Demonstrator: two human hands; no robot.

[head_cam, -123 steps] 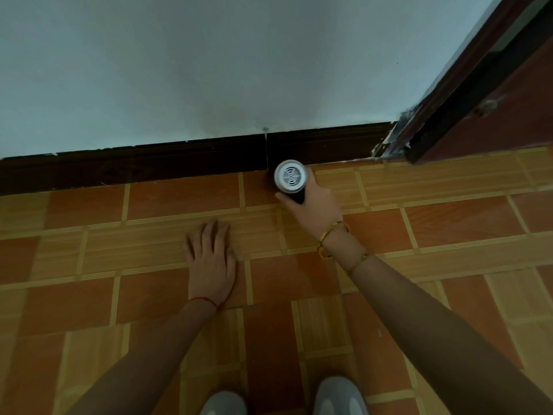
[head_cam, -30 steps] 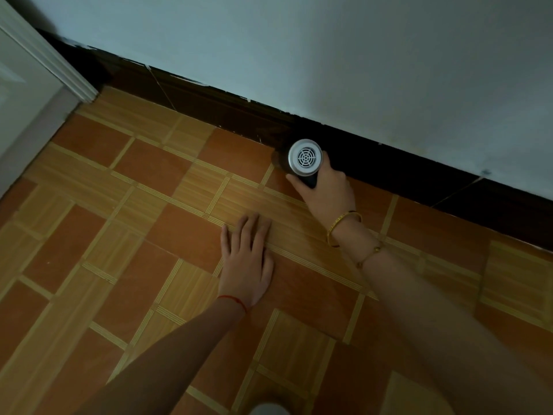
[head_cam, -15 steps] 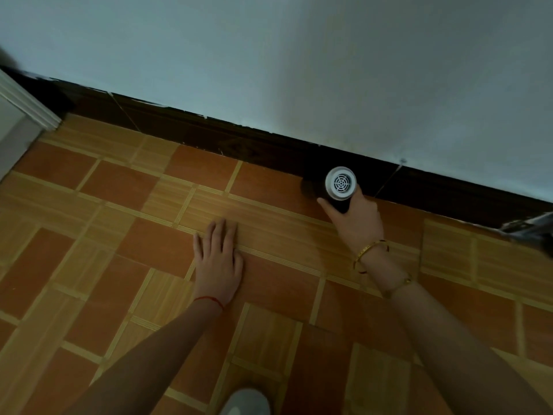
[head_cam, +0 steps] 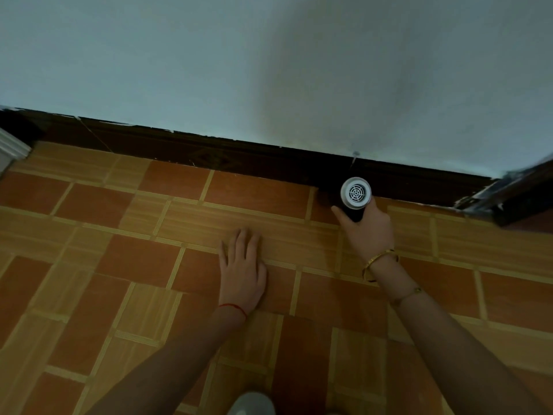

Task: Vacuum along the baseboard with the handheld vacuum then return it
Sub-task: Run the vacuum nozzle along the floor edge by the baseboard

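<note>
The handheld vacuum (head_cam: 355, 193) is a small black cylinder with a round white vented rear cap facing me. Its front end is hidden in shadow against the dark brown baseboard (head_cam: 227, 158), which runs along the foot of the pale wall. My right hand (head_cam: 368, 232) is wrapped around the vacuum's black body, with gold bracelets on the wrist. My left hand (head_cam: 242, 271) lies flat on the tiled floor, fingers together, holding nothing, a red thread on its wrist.
The floor (head_cam: 119, 259) is orange and tan tiles. A dark door frame (head_cam: 514, 196) meets the baseboard at the right edge. A white frame corner (head_cam: 10, 151) shows at the far left. The tip of a light shoe (head_cam: 251, 404) is at the bottom.
The vacuum and my right hand have slid right along the baseboard toward the dark door frame. The view has swung right with them. My left hand stays flat on the floor.
</note>
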